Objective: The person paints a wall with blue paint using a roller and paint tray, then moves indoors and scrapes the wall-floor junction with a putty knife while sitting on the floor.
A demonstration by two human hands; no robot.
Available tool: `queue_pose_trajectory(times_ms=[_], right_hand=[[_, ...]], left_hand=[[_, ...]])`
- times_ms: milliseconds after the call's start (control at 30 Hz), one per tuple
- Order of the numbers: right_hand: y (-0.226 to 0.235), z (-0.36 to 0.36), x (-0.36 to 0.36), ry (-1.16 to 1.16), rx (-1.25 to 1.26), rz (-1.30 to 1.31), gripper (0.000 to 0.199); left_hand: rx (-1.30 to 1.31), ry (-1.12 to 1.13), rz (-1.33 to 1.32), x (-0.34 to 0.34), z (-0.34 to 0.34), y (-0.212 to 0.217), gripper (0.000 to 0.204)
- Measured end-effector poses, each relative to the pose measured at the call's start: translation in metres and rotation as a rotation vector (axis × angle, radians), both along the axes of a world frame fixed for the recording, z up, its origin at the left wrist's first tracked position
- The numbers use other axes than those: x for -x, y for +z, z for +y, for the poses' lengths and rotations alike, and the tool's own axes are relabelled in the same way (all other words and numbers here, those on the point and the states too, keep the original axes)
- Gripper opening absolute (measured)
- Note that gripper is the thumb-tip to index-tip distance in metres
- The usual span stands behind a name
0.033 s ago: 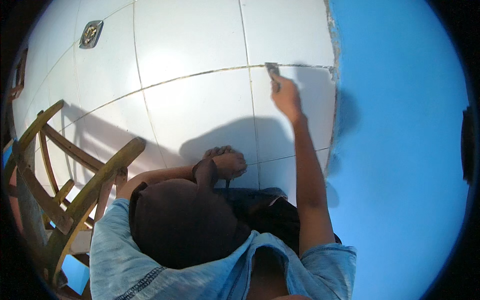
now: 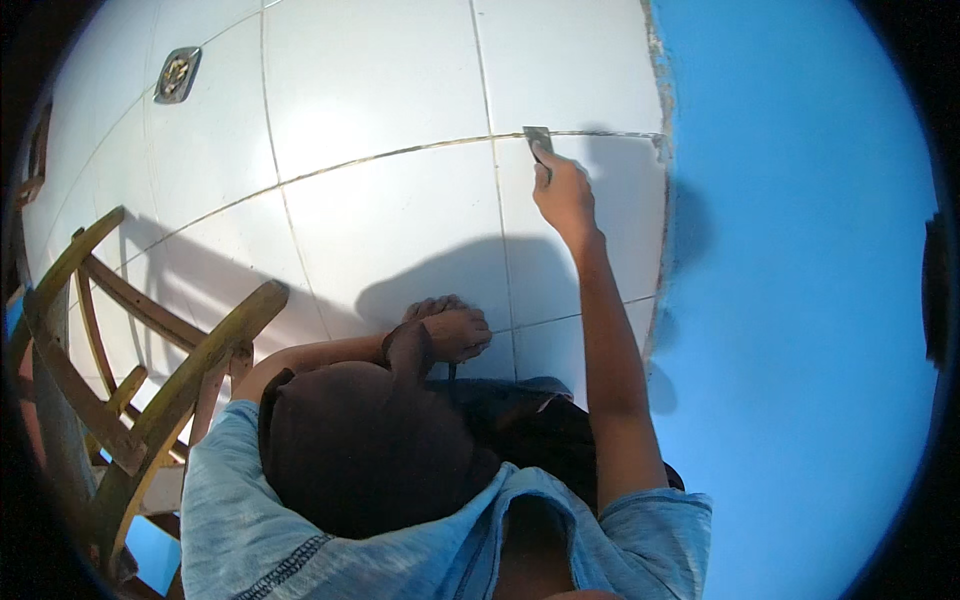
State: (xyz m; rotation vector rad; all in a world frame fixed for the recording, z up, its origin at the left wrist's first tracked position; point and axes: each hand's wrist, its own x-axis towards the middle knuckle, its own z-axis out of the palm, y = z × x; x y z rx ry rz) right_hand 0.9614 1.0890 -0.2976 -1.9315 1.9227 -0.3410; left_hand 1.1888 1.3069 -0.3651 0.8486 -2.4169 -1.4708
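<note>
My right hand (image 2: pixel 566 198) is closed round a small flat scraper (image 2: pixel 538 137), thumb laid along it. The scraper's dark blade lies at the dirty grout line (image 2: pixel 400 151) between white floor tiles (image 2: pixel 390 215), a little right of where two joints cross. Nearer my body, my left hand (image 2: pixel 458 334) is low over the floor beside my bare toes (image 2: pixel 434 307), its fingers curled. What those fingers hold, if anything, is hidden; a thin dark strip shows just below them.
A blue wall (image 2: pixel 800 300) rises along the right, its lower edge chipped. At left stands a wooden chair (image 2: pixel 200 360), close to my left arm. A square metal floor drain or dish (image 2: pixel 177 75) holding small pale bits lies at the far left.
My right hand and the scraper have shifted slightly left along the grout line, and the blade shows more plainly. The whole view has moved a little. My left hand stays in place.
</note>
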Motion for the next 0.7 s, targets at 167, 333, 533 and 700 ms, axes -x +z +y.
queue_pose_trajectory(times_ms=[167, 333, 533, 700], right_hand=[[0.015, -0.043, 0.023, -0.399, -0.285, -0.339, 0.035], [0.051, 0.022, 0.073, -0.070, -0.195, -0.179, 0.043], [0.075, 0.241, 0.126, 0.200, -0.646, 0.236, 0.064], [0.056, 0.296, 0.131, -0.041, -0.638, 0.196, 0.064]], left_hand=[[0.041, -0.096, 0.008, 0.002, -0.019, 0.030, 0.007], [0.142, -0.150, -0.114, 0.011, -0.051, 0.067, 0.012], [0.002, -0.240, 0.019, 0.008, -0.049, 0.053, 0.013], [0.050, -0.226, -0.014, 0.015, -0.045, 0.058, 0.017]])
